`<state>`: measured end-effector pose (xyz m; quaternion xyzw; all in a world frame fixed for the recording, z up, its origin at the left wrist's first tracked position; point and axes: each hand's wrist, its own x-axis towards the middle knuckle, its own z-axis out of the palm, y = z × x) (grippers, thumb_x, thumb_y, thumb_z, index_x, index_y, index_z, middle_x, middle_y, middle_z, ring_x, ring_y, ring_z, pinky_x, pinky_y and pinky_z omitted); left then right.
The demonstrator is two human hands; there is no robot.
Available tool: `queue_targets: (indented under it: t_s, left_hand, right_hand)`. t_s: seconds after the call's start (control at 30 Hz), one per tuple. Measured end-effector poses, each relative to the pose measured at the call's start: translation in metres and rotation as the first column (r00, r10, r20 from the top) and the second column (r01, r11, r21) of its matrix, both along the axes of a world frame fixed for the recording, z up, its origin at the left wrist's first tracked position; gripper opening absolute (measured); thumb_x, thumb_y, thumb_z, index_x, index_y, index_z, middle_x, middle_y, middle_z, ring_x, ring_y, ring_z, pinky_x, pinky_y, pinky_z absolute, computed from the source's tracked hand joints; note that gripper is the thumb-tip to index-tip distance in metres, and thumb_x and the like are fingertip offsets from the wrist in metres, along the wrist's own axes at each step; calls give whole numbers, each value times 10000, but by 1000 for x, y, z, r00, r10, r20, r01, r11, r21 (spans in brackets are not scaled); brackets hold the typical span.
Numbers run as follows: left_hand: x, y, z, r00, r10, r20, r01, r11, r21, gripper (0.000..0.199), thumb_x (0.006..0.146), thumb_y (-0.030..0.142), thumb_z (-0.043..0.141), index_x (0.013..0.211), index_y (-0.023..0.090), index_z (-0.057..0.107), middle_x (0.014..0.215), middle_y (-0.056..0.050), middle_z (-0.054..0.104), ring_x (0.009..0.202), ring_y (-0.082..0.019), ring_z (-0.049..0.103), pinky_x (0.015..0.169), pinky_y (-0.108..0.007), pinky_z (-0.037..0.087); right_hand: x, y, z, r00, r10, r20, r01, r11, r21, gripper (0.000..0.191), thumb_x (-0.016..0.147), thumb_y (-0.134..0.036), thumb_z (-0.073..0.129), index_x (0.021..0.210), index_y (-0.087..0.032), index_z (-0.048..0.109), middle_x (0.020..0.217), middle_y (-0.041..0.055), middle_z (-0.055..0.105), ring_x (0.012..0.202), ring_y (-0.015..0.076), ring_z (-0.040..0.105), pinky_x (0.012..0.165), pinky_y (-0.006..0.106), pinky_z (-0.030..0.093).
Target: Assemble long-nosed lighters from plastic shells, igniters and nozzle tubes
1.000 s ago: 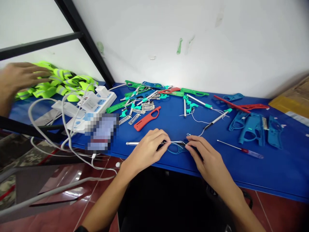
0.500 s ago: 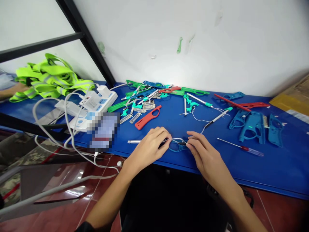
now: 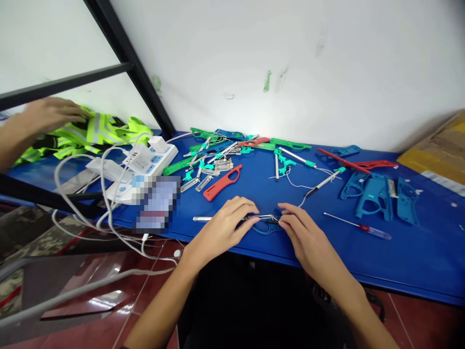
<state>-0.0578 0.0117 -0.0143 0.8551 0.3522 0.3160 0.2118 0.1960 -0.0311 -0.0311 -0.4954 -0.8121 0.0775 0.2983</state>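
Note:
My left hand (image 3: 228,223) is closed, thumb and fingers pinching the assembly of a blue long-neck lighter (image 3: 266,229) lying low over the table's front edge. Out from the left of that hand sticks its metal tube (image 3: 202,219). White wires (image 3: 267,216) run across the gap between my hands. My right hand (image 3: 304,235) pinches the lighter's other end, by a small black piece (image 3: 273,221). Its fingers partly hide what they hold. Ahead of my left hand lies a red lighter casing (image 3: 222,184). A screwdriver (image 3: 363,227) rests right of my right hand.
Lighter casings, clear fuel tanks (image 3: 205,182) and wired tubes (image 3: 295,157) lie toward the wall. Blue casing halves (image 3: 376,196) sit at right, near a cardboard box (image 3: 436,145). A power strip (image 3: 165,156), phone (image 3: 158,201) and another person's hand (image 3: 51,115) on yellow-green straps (image 3: 100,128) are at left.
The other person's hand at left has come further into view, over the straps, which have shifted. My hands keep nearly the same hold on the lighter. The view has tilted slightly.

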Motion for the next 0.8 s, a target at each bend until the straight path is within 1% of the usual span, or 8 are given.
queue_targets:
  t_s: [0.1,0.2,0.33,0.4,0.5,0.63,0.8]
  left_hand:
    - [0,1,-1,999,-12,53,11,1000,9,140,1135,237,577,1149,208,714,1232,-86,750,1149,-210,709,1106,-416,524]
    - [0,2,-3,998,-29,49,27,999,22,137,1127,208,588,1135,189,723,1175,-80,761,1095,-200,709,1063,-396,537]
    - [1,3,-5,997,-68,21,66,995,71,117,1104,230,637,1129,178,739,1161,-79,759,1082,-205,702,1068,-409,529]
    - [0,3,-6,996,-85,23,83,994,75,116,1096,245,652,1134,180,740,1159,-77,756,1081,-205,698,1055,-401,534]
    - [0,3,-6,995,-81,50,78,996,47,109,1106,221,631,1110,178,731,1136,-70,752,1059,-193,689,1018,-372,540]
    - [2,3,-5,997,-39,68,39,999,-3,90,1104,210,637,1067,180,713,1085,-54,737,1019,-191,664,979,-356,519]
    - [7,4,0,999,-2,51,6,997,-76,93,1095,196,644,1020,189,697,1042,-30,728,975,-183,651,986,-356,483]
  right_hand:
    - [1,0,1,1000,20,-11,-20,1000,4,180,1155,-247,464,1162,-236,644,1412,119,719,1311,275,717,1161,533,592]
    - [1,-1,2,1000,15,-9,-15,1000,8,143,1145,-284,512,1177,-235,643,1417,128,711,1309,283,713,1148,541,598]
    - [2,-1,2,1000,23,-20,-23,999,26,135,1136,-301,539,1197,-243,645,1393,118,729,1295,287,720,1161,561,585]
    - [3,-1,3,999,31,-38,-30,999,18,141,1135,-297,538,1197,-250,655,1392,111,734,1294,283,722,1157,557,588]
    - [5,0,5,996,53,-75,-54,998,-12,152,1136,-303,534,1157,-258,678,1395,106,734,1297,276,719,1130,535,605]
    - [7,1,8,992,73,-101,-79,995,-54,164,1132,-306,542,1112,-267,700,1373,87,746,1290,268,718,1145,533,586]
    - [7,1,5,990,49,-133,-60,995,-83,160,1124,-332,563,1121,-271,711,1369,88,749,1302,283,702,1119,530,582]
